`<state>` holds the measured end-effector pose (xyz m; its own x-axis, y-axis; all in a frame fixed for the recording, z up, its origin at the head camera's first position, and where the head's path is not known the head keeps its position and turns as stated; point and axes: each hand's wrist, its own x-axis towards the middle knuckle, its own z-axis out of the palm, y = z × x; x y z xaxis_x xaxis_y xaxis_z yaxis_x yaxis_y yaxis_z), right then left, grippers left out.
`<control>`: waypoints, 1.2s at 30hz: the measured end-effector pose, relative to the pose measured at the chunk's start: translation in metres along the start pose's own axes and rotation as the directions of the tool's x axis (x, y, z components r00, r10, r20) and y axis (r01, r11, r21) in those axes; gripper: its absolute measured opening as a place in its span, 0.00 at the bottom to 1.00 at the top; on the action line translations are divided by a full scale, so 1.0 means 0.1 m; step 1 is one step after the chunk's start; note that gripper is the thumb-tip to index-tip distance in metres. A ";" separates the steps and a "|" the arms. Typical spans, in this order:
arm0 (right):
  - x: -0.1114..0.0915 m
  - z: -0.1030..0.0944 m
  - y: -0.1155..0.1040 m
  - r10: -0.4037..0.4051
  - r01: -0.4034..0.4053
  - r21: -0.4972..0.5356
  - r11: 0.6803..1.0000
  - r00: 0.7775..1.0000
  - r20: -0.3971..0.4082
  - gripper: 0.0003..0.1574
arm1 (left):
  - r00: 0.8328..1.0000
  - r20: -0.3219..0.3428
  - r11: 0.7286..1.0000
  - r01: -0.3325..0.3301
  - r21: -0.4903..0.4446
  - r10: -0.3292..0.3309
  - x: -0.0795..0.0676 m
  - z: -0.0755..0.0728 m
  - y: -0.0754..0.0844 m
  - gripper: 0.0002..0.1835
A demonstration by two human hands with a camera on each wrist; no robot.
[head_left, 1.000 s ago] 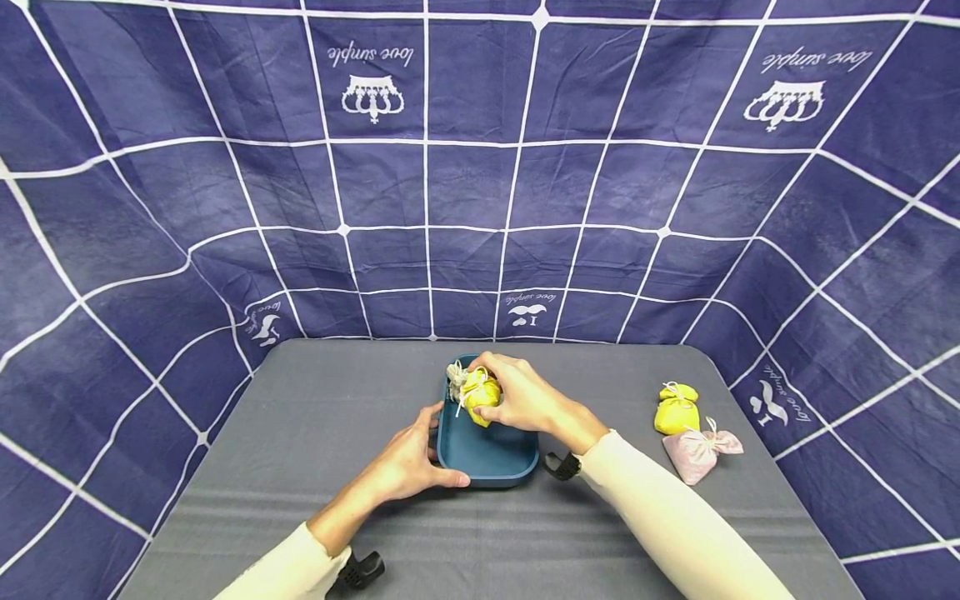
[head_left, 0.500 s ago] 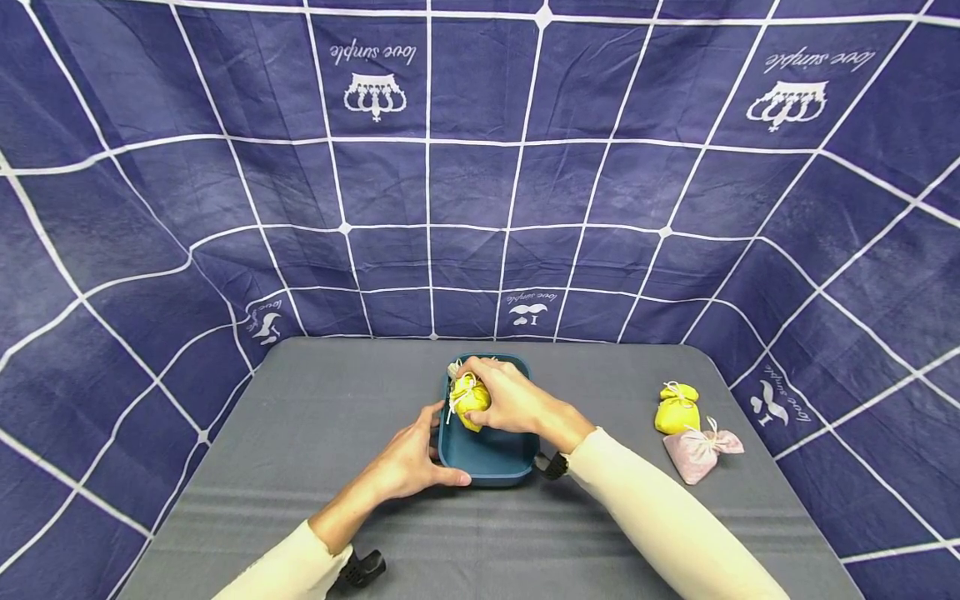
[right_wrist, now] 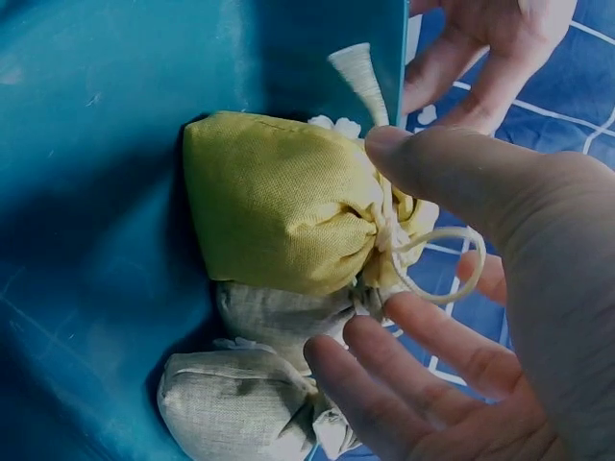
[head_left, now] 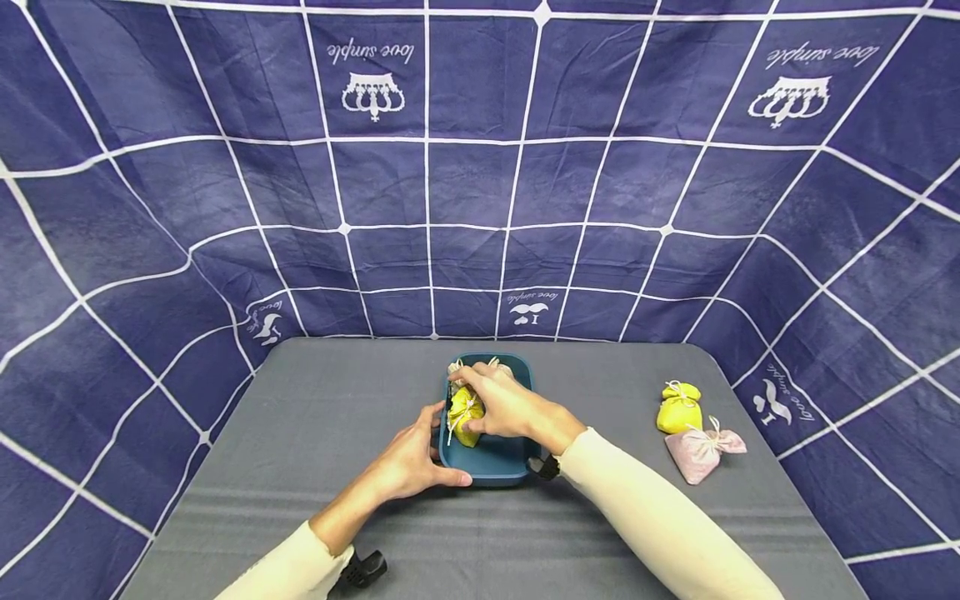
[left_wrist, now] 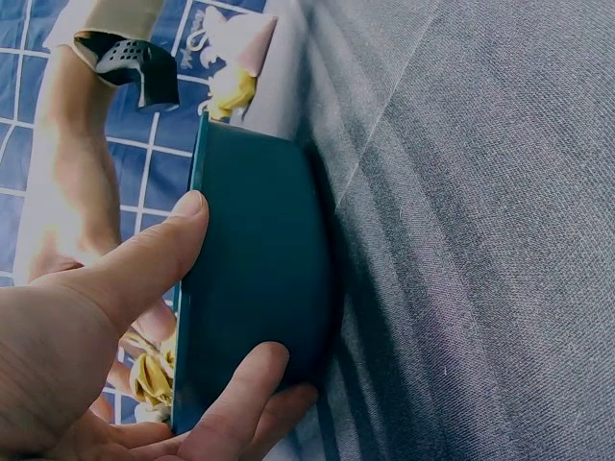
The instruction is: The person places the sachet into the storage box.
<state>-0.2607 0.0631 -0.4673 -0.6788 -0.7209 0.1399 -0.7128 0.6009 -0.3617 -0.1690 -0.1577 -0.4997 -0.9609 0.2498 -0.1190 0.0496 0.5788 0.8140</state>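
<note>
A blue tray (head_left: 491, 479) stands on the table, and my left hand (head_left: 408, 462) braces its near left corner. The thumb lies along the front wall; the fingers touch the outside of the left wall. Inside the tray a yellow drawstring pouch (right_wrist: 279, 202) lies against that wall, its tied neck toward the rim. My right hand (head_left: 517, 408) is over it, fingers spread and loose, with the thumb tip (right_wrist: 386, 144) right at the pouch's cord. Two grey linen pouches lie beside the yellow one, the nearer grey pouch (right_wrist: 235, 408) plain in the right wrist view.
On the table's right side another yellow pouch (head_left: 678, 412) rests beside a pink pouch (head_left: 697, 454). Blue cloth (head_left: 465, 183) with white lines hangs behind and at both sides of the grey table (head_left: 337, 392).
My right hand has carried the yellow pouch left and toward me, down beside the tray's left wall, and its fingers have loosened from it. The left hand has stayed at the tray's corner.
</note>
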 end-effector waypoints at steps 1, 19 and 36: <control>-0.01 0.00 0.00 0.000 0.000 -0.001 1.000 1.000 -0.005 0.51 | 1.000 0.003 1.000 -0.002 -0.006 0.002 0.00 0.00 0.00 0.72; -0.33 -0.16 0.13 0.086 -0.084 0.021 0.996 0.991 -0.100 0.43 | 1.000 -0.013 1.000 0.024 -0.004 -0.024 0.00 0.00 0.01 0.73; -0.79 -0.34 0.46 0.213 -0.217 0.007 0.976 0.952 -0.219 0.40 | 1.000 -0.018 1.000 0.021 0.008 -0.021 0.00 0.03 0.02 0.72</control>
<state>-0.2459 0.1596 -0.4642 -0.8371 -0.4827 0.2575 -0.5471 0.7409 -0.3896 -0.1681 -0.1545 -0.5000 -0.9666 0.2236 -0.1254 0.0318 0.5898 0.8069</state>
